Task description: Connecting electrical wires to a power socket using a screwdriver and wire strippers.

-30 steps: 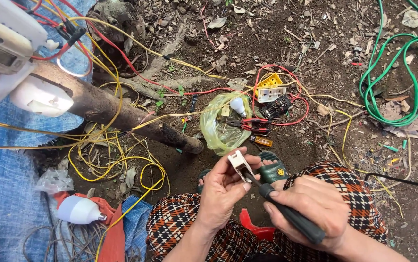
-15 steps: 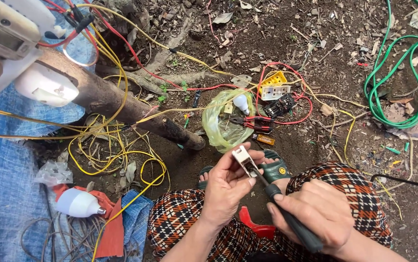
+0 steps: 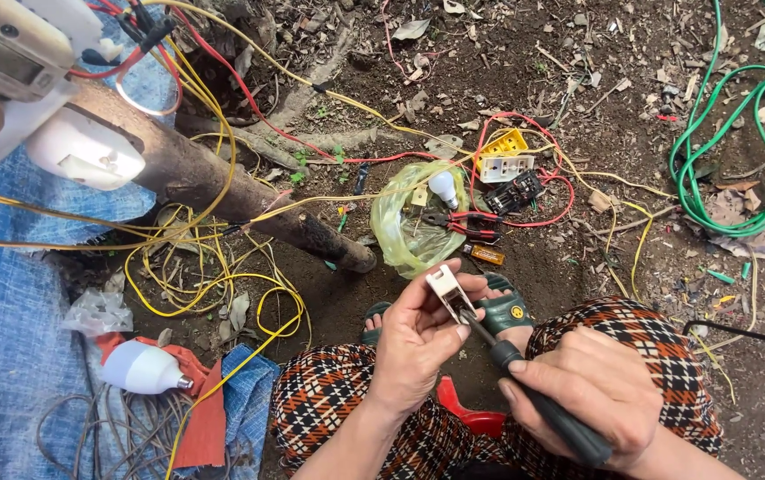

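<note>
Ground: bare dark soil (image 3: 525, 89), crumbly, strewn with dry leaves, twigs and bits of wire.
Tarp: blue woven sheet (image 3: 0, 320) along the left side, creased and coarse.
Log: round brown wooden pole (image 3: 223, 191), rough bark, lying slantwise from upper left toward the middle; a white plastic box (image 3: 9, 71) and a white rounded fitting (image 3: 85, 151) are mounted at its upper end.
Hose: green cable (image 3: 756, 160), smooth, looped in coils at the right edge.
Wires: thin yellow wire (image 3: 214, 284) in loose tangles beside the log; red wire (image 3: 525, 124) curving round the parts farther up.
Bag: crumpled clear yellowish plastic bag (image 3: 405, 236) with a white bulb (image 3: 443, 187) at its top, just beside red-handled pliers (image 3: 467, 227).
Sockets: yellow and white plastic socket blocks (image 3: 507, 156), boxy, near a black part.
Spare bulb: white bulb (image 3: 143, 369) lying on red cloth at lower left.
Left hand: left hand (image 3: 418, 342) with fingers curled tight round a small white plastic fitting (image 3: 445, 289), held up over the lap, well in front of the bag.
Right hand: right hand (image 3: 591, 391) with fingers closed round the black handle of a screwdriver (image 3: 525, 387); its metal tip meets the fitting.
Fitting: white, flat-sided and angular, smooth, tilted.
</note>
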